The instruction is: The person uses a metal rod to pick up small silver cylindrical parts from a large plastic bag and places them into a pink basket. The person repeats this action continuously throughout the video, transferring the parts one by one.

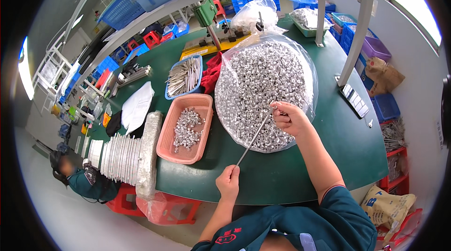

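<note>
A thin metal rod (254,143) slants up and to the right between my two hands. My left hand (228,184) is closed round its lower end, near the table's front edge. At the upper end the fingertips of my right hand (290,117) pinch together; whether a small part is also between them is too fine to make out. Below the right hand spreads a big heap of small silvery metal sleeves (263,79) in a clear plastic bag (312,79). Left of the rod stands a pink basket (165,150) with a smaller batch of sleeves (189,129).
A blue basket (201,65) of metal rods and a red cloth (211,72) sit behind the pink one. A green press (205,13) stands at the back. Bundled rods (120,157) lie left; a phone (353,100) lies right, beside a shelf post (355,35). Another person (87,183) is far left.
</note>
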The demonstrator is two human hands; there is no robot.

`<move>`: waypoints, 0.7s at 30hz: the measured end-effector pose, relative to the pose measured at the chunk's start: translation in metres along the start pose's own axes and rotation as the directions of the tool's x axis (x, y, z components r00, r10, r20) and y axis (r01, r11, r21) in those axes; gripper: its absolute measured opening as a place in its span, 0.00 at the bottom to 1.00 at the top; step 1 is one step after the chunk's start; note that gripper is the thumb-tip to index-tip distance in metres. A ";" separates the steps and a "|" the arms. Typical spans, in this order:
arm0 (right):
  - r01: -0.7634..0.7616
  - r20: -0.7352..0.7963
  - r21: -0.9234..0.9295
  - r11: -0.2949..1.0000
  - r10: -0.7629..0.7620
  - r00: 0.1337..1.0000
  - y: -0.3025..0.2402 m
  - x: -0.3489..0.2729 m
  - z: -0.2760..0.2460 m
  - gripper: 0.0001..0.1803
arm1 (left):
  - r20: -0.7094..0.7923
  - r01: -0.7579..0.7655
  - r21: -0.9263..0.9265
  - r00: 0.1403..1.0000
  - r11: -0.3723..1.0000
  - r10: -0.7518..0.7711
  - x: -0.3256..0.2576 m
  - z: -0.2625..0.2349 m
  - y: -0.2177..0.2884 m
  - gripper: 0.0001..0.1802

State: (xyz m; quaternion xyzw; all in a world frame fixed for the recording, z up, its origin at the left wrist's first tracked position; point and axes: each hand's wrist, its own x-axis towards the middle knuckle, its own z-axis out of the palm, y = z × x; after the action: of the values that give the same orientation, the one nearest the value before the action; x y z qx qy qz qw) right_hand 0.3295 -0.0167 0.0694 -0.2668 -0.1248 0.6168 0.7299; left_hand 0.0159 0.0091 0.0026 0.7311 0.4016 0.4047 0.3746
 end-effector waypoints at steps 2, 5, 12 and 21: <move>0.000 -0.024 -0.081 0.997 -0.002 1.000 -0.002 0.000 0.001 0.08 | 0.003 -0.013 0.003 1.000 1.000 0.013 0.001 0.001 0.000 0.09; -0.004 -0.062 -0.211 0.977 -0.010 0.998 -0.006 -0.005 0.010 0.08 | -0.006 -0.036 0.010 0.999 0.999 0.036 0.000 0.001 0.000 0.08; 0.164 -0.094 -0.858 0.487 -0.462 0.882 0.003 -0.002 0.015 0.12 | -0.005 -0.052 0.032 0.999 0.998 0.052 0.002 0.001 -0.002 0.08; -0.032 -0.159 -0.704 0.709 -0.113 0.981 0.026 -0.004 0.029 0.15 | -0.015 0.015 0.003 1.000 1.000 -0.015 0.000 0.000 0.000 0.09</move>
State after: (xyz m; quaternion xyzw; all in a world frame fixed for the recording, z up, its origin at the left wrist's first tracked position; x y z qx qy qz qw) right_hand 0.2925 -0.0117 0.0797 -0.5794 -0.2858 0.4781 0.5950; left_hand 0.0157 0.0094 0.0025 0.7257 0.4106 0.4064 0.3736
